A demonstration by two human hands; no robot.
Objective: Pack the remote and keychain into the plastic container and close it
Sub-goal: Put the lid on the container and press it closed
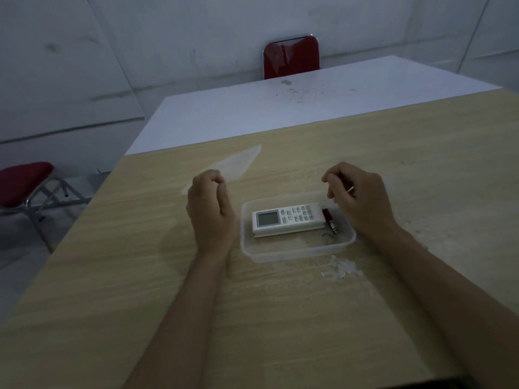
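A clear plastic container (297, 252) stands open on the wooden table. Inside it a white remote (288, 220) lies lengthwise with its screen to the left. The dark red keychain (330, 222) lies at the remote's right end, also inside. The translucent lid (238, 162) lies flat on the table behind and left of the container. My left hand (210, 211) is left of the container, fingers curled with the tips at the lid's near edge; whether they grip it is unclear. My right hand (362, 203) hovers over the container's right end, fingers loosely curled and holding nothing.
The wooden table (280, 318) abuts a white table (252, 113) behind it. A red chair (292, 57) stands at the far end and another (24, 182) at the left. Scratched white patches (341, 268) mark the wood just in front of the container.
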